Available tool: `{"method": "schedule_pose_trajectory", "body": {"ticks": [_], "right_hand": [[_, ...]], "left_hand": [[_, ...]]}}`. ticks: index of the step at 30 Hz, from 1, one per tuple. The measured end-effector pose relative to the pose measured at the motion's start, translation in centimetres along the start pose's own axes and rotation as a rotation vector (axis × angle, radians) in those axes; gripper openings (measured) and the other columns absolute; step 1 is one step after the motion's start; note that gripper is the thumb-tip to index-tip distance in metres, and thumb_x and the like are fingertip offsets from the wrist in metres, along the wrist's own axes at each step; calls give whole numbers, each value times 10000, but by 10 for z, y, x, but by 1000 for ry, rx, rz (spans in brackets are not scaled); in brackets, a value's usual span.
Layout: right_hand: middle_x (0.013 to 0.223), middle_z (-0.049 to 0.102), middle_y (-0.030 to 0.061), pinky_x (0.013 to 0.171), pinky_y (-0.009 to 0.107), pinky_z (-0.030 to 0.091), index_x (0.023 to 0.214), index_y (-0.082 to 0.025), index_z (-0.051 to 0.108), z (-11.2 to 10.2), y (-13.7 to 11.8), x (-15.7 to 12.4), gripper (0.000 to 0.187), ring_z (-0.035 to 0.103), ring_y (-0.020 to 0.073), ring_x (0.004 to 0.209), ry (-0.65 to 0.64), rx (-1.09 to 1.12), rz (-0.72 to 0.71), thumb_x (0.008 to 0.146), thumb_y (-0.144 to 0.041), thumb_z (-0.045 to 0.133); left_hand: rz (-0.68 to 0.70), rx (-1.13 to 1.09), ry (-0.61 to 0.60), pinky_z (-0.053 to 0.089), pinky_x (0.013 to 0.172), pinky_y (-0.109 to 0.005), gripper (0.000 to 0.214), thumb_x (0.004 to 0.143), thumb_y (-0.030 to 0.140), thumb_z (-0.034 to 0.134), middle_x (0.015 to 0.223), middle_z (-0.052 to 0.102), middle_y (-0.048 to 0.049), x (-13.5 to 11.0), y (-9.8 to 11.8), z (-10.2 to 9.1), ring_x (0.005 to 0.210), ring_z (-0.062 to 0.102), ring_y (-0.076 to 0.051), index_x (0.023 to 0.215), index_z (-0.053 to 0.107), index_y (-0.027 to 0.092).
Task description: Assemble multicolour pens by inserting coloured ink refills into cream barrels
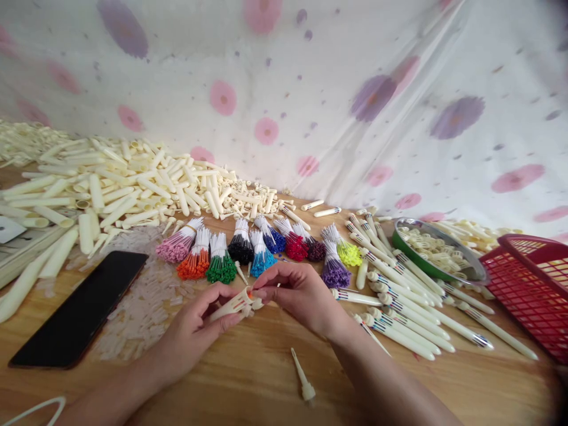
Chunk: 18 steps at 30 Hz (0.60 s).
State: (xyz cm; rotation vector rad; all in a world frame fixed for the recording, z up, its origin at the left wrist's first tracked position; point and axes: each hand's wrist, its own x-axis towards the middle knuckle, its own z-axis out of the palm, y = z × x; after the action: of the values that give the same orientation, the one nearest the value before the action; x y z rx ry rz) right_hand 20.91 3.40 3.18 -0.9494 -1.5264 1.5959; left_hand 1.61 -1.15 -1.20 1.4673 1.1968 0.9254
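My left hand point(195, 324) is closed around a cream slotted pen barrel point(231, 306), tilted with its open end up and to the right. Orange shows through the slots. At that open end my right hand point(302, 294) pinches a small orange piece point(250, 293), mostly covered by the fingertips. Small cream parts point(256, 304) sit just below the barrel's mouth; which hand holds them I cannot tell. Behind both hands stand bundles of white pen refills with coloured ends, among them orange point(194, 266), green point(220, 266) and light blue point(262, 260).
A cream tapered pen part point(303, 376) lies in front. Left are a black phone point(82, 307), clear plastic bits point(137, 319) and heaped cream barrels point(110, 183). Several multicolour pens point(399, 307) lie right, near a green-sided bowl point(410, 257) and a red basket point(523, 284).
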Motion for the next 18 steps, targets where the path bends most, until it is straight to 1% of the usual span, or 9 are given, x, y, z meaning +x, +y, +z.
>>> {"method": "schedule_pose_trajectory", "body": {"ticks": [3, 6, 10, 13, 18], "right_hand": [[646, 654, -22, 589, 224, 469, 724, -174, 610, 4, 1, 0, 154, 589, 98, 582, 21, 13, 19, 668, -248, 733], [617, 658, -42, 529, 197, 439, 793, -200, 508, 9, 2, -1, 235, 569, 91, 543, 30, 35, 47, 675, -200, 711], [642, 667, -44, 456, 162, 392, 858, -218, 441, 11, 5, -4, 284, 525, 77, 506, 36, -31, 74, 694, -173, 668], [686, 667, -34, 410, 154, 389, 894, -223, 434, 7, 5, -4, 281, 508, 78, 496, -24, -90, 107, 710, -186, 644], [718, 658, -42, 392, 149, 396, 940, -217, 430, -3, -1, -3, 285, 486, 49, 430, -178, -56, 175, 740, -227, 633]], "left_hand": [[3, 4, 3, 481, 774, -301, 197, 780, 332, 615, 928, 672, -20, 0, -1, 0, 913, 614, -218, 954, 595, 241], [3, 15, -7, 478, 778, -303, 177, 793, 326, 599, 925, 668, -17, 0, -1, 1, 911, 611, -214, 950, 599, 244], [9, 29, -16, 476, 775, -307, 163, 796, 320, 595, 919, 662, -15, 1, -4, 1, 916, 605, -217, 943, 611, 251], [7, 55, -4, 480, 720, -296, 153, 778, 326, 610, 897, 662, -16, 0, -6, 2, 884, 605, -222, 913, 625, 254], [-15, 76, -19, 478, 656, -272, 132, 774, 330, 618, 863, 662, -5, -3, -4, 3, 786, 608, -197, 884, 639, 261]]}}
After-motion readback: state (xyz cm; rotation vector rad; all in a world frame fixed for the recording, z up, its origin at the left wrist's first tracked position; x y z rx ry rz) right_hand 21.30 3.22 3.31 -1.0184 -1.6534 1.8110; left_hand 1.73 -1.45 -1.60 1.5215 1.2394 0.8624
